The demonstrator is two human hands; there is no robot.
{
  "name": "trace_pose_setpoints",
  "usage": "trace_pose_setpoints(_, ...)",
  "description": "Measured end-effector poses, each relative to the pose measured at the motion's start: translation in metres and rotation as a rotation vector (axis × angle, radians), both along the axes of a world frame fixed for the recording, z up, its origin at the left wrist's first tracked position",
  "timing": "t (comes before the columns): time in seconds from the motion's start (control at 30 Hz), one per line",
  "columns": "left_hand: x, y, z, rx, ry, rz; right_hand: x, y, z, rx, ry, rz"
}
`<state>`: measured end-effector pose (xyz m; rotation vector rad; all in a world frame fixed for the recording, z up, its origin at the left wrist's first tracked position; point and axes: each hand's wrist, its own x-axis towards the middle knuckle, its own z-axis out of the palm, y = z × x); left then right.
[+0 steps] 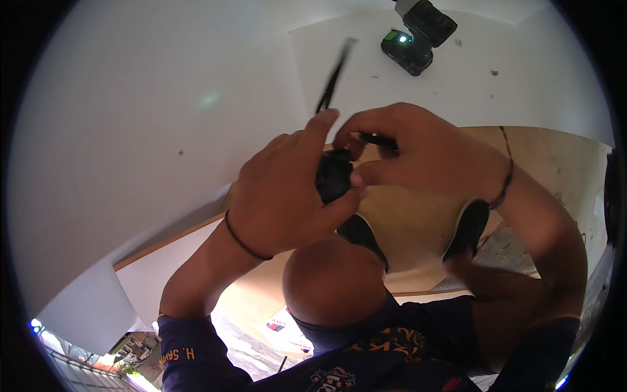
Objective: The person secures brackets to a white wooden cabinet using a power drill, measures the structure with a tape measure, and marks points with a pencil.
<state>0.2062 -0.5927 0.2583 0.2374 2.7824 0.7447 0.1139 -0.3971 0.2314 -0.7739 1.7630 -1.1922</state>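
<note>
Hand, left: wrapped round black object | hand, right: arched inward, curled on slim black piece

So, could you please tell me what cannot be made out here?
Head view: black object, its full shape hidden by the left hand.
Head view: black rod, partly covered by the right hand.
Head view: dark stick, its upper end blurred.
Head view: power tool, cut off by the top edge.
Head view: dark speck, upper right, too small to identify.
</note>
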Motion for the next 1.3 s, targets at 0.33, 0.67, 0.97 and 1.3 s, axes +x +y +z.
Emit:
trace_pose_setpoints(0.33,-0.008,0.003,0.013,-0.18,-0.005,0.076,-0.023,-0.027,-0.067,-0.393,-0.337,0.057)
trace_pose_setpoints(0.67,-0.042,0.014,0.111,-1.026,0.014,0.028,-0.047,-0.06,-0.236,-0.532,-0.828,-0.289)
trace_pose_setpoints(0.97,-0.067,0.02,0.109,-1.282,-0.141,-0.34,-0.01,-0.083,-0.278,-0.19,-1.024,-0.427)
trace_pose_setpoints(1.3,-0.067,0.02,0.126,-1.233,-0.124,-0.283,-0.001,-0.113,-0.296,-0.122,-0.996,-0.545)
